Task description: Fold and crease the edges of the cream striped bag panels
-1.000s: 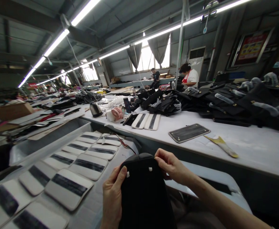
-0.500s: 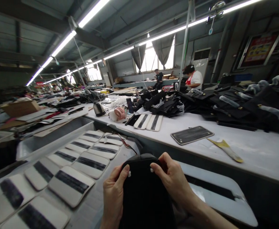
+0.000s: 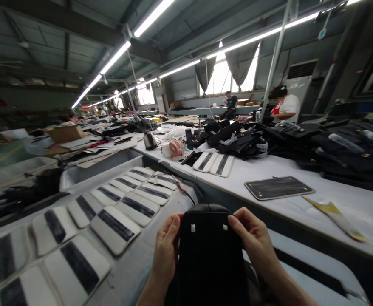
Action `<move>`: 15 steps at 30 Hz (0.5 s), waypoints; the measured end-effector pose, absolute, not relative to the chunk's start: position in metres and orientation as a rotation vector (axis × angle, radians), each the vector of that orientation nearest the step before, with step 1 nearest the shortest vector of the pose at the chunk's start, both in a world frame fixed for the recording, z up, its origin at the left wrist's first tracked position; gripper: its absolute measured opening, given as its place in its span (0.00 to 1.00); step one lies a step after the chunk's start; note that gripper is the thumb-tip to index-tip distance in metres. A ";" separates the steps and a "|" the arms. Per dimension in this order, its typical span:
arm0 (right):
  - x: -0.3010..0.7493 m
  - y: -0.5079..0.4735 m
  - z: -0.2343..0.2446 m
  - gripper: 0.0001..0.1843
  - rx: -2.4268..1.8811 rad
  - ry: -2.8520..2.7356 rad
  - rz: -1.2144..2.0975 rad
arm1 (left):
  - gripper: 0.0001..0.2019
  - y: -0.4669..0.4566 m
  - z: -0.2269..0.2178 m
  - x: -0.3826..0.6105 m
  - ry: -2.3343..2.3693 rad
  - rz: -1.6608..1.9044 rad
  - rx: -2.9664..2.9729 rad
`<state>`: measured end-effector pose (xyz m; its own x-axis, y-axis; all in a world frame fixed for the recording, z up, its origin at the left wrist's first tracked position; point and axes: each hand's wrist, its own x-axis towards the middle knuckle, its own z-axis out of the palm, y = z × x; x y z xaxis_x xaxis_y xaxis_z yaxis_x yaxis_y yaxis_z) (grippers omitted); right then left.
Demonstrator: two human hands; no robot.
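At lower centre, head view: one black piece (image 3: 212,263), pinched near its upper corners between left hand (image 3: 166,244) and right hand (image 3: 254,233), presumably to spread its top end flat. To the left: pale panels (image 3: 138,208), in rows, dark stripes uppermost, perhaps to leave these uncovered. Ahead, on the desk (image 3: 269,168): one dark plate (image 3: 278,188), one tool (image 3: 336,216), seemingly within reach.

Left hand (image 3: 166,244): closed in a grip, thumb pointing up, fingers bent behind it.
Right hand (image 3: 253,231): pinching, thumb slanting up and inward, index finger bent above it, knuckles raised.
Spacing: hands apart, roughly level, thumbs facing the wearer.
Left forearm (image 3: 152,290): short bare stretch, rising steeply.
Right forearm (image 3: 290,284): bare, longer in view, slanting in from lower right.
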<state>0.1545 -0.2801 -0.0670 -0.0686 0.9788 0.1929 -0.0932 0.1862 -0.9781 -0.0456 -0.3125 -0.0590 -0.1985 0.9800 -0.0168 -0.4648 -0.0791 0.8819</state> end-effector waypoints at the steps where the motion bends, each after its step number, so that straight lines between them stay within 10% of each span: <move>1: 0.156 -0.279 -0.068 0.21 -0.974 -1.285 1.173 | 0.17 -0.311 -0.058 -0.049 0.974 1.559 0.803; 15: 0.144 -0.278 -0.071 0.20 -1.060 -1.372 0.975 | 0.16 -0.297 -0.051 -0.060 1.475 1.459 1.514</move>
<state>0.1442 -0.2777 -0.0714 -0.0070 0.9647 0.2634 0.0689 0.2632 -0.9623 -0.0599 -0.2973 -0.0514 -0.2011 0.9310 0.3048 0.3149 -0.2332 0.9200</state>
